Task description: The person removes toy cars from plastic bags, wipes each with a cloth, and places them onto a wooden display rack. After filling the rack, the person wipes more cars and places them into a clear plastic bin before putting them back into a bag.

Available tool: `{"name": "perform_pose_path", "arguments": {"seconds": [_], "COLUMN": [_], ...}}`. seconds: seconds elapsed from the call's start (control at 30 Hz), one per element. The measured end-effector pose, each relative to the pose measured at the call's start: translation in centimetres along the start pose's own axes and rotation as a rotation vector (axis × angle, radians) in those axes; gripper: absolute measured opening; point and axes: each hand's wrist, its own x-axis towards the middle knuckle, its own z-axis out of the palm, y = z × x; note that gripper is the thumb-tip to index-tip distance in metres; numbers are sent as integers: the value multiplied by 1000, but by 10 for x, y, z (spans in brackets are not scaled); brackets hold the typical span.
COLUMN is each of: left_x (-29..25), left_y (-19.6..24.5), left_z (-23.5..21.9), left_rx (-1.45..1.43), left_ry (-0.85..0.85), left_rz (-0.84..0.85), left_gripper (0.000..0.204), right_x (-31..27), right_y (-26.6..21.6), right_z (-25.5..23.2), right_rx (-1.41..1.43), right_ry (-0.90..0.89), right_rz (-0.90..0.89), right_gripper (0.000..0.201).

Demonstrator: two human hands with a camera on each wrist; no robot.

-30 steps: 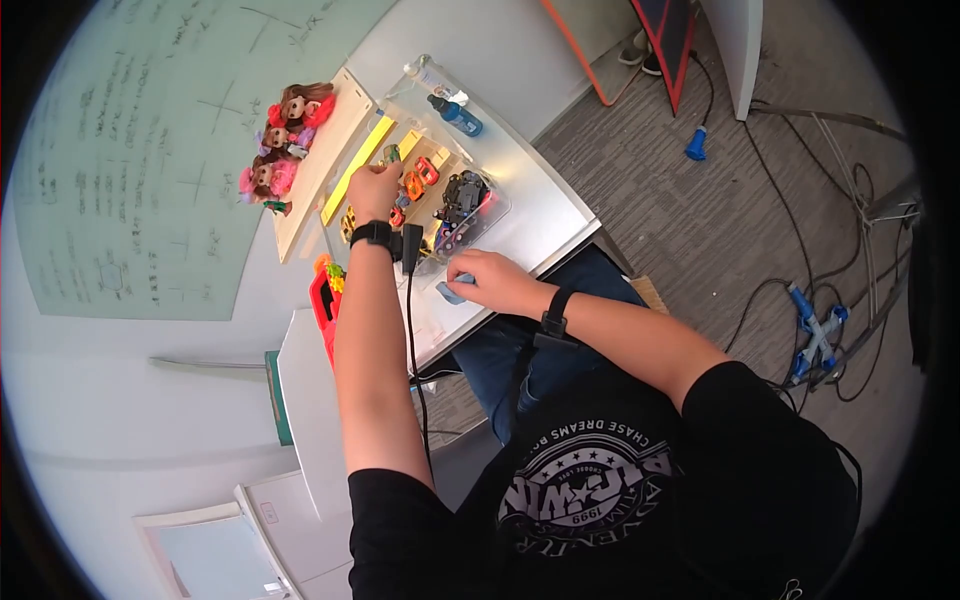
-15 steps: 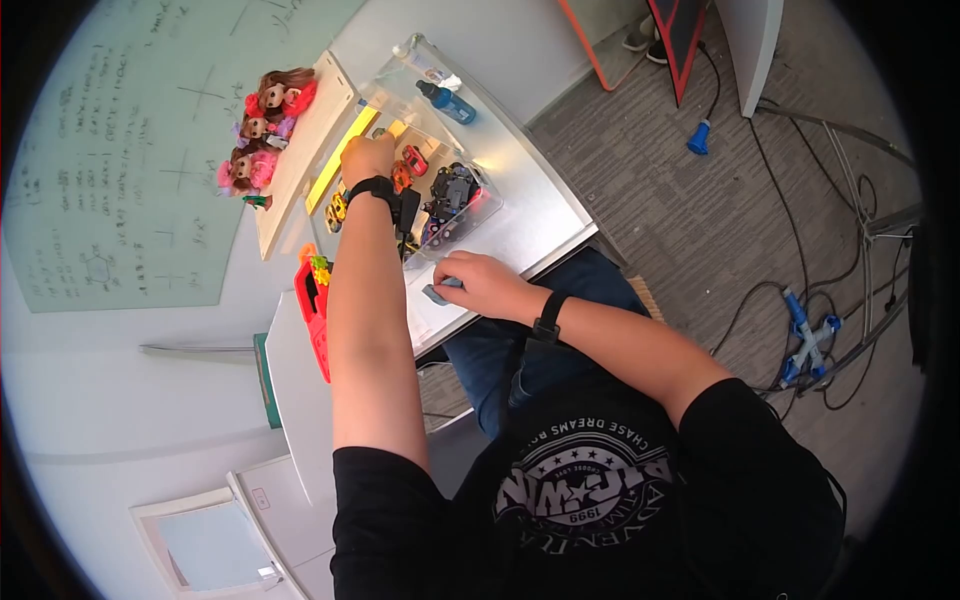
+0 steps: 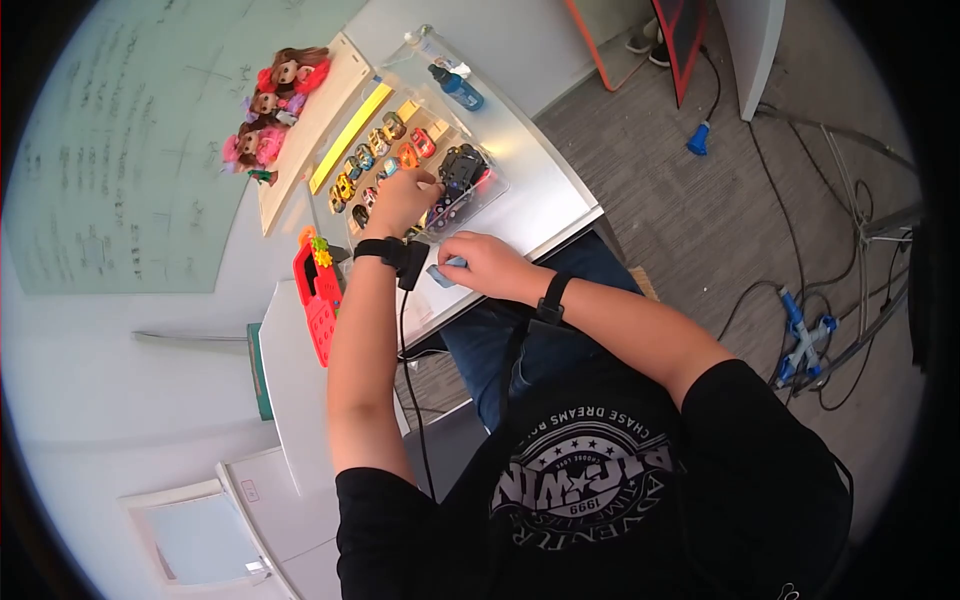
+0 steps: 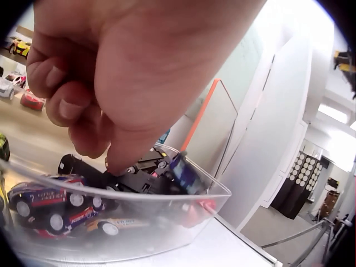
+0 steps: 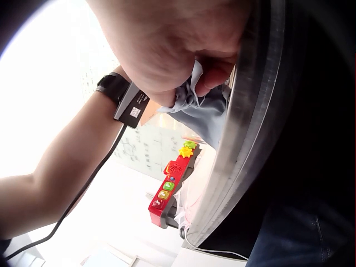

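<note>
Black-banded at both wrists (image 3: 375, 248), holding the left arm (image 3: 362, 370) outstretched; curling the left hand (image 3: 403, 198) over a clear bin (image 4: 150, 245), pointing its thumb (image 4: 121, 151) down at a black toy (image 4: 139, 181) inside, hiding whether pinching it; with the right hand (image 3: 492, 268), pinching a grey cloth (image 5: 203, 121) near the table's (image 3: 548, 210) edge.

Bright, even light fills the head view, leaving a warm glare on the bench (image 3: 545, 190). Beyond the bench, writing on the wall board (image 3: 120, 150) looks faint and soft. In the right wrist view, white burns out behind the bench and near-black lies below its edge. Dark, curved corners frame every view.
</note>
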Motion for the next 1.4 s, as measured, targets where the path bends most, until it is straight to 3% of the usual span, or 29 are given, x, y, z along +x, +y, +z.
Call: {"name": "perform_pose_path", "arguments": {"seconds": [0.3, 0.47, 0.63, 0.7, 0.73, 0.77, 0.87, 1.03, 1.17, 1.4], "left_x": [-11, -16, -25, -52, -64, -73, -117, -150, -157, -158], "left_y": [7, 7, 0, 6, 4, 2, 2, -15, -6, -12], "left_z": [15, 14, 19, 5, 8, 15, 39, 121, 114, 122], "left_rx": [-53, -227, -142, -233, -373, -384, -765, -849, -798, -672], "left_ry": [-13, -137, 120, 258, 424, 435, 659, 626, 549, 542], "left_rz": [12, 181, 325, 88, 96, 89, -20, -54, -81, -25], "left_gripper": [41, 40, 38, 38, 33, 33, 33, 32, 30, 37], "right_x": [3, 4, 6, 6, 6, 7, 7, 11, 11, 10], "right_y": [3, 0, -4, -8, -10, -10, 8, 13, 15, 1], "right_z": [5, 6, 5, 3, 2, 0, 5, 6, 7, 3], "right_rx": [-58, -70, -75, -25, -11, -19, 73, 172, 53, -65], "right_ry": [-7, -1, -24, 2, 6, -8, 130, 196, 133, 35], "right_rz": [-30, -14, 18, 90, 120, 117, 150, 208, 97, 119], "right_gripper": [15, 16, 17, 16, 16, 16, 17, 20, 20, 24]}}
